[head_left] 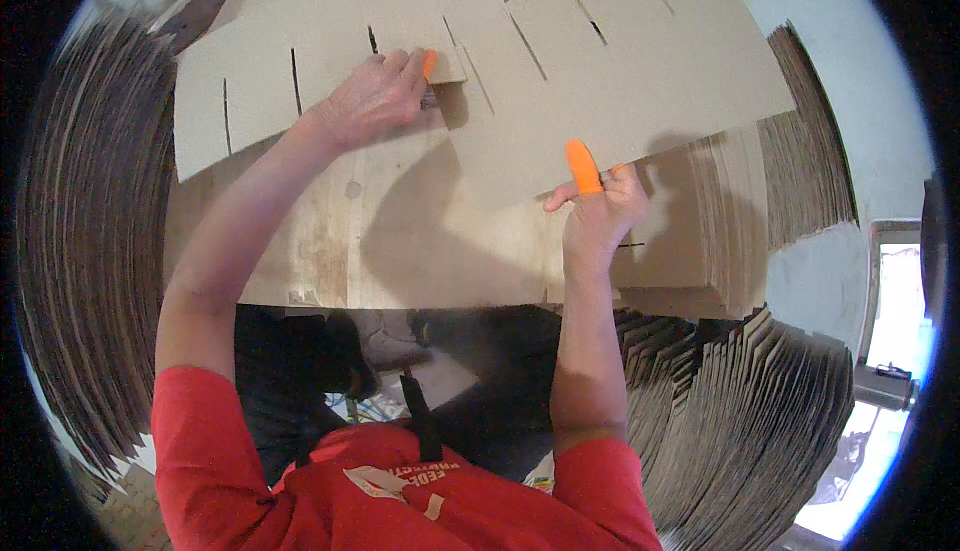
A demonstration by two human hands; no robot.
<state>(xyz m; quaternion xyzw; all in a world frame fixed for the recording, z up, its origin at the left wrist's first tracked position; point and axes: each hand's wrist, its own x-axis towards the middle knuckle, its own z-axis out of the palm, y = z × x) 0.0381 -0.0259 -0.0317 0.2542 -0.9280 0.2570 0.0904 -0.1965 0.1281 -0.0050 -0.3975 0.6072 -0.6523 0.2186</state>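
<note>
Two slotted cardboard sheets lie before me, the left sheet (265, 41) meeting or overlapping the right sheet (640, 71) near the middle. My left hand (375, 101) is closed on the left sheet's near edge, beside a slot, and an orange finger cover shows on one finger. At the near edge of the right sheet, my right hand (605, 211) has a finger in an orange cover (583, 166) stretched over the cardboard. Its thumb points left and its other fingers curl at the edge, partly hidden; it appears to grip the sheet there.
Beneath the sheets is a pale wooden work surface (310, 241). A stack of cardboard (735, 221) stands on its right side. Tall cardboard stacks (90, 241) rise at the left, with more cardboard (740, 421) at lower right. A bright opening (895, 291) is at far right.
</note>
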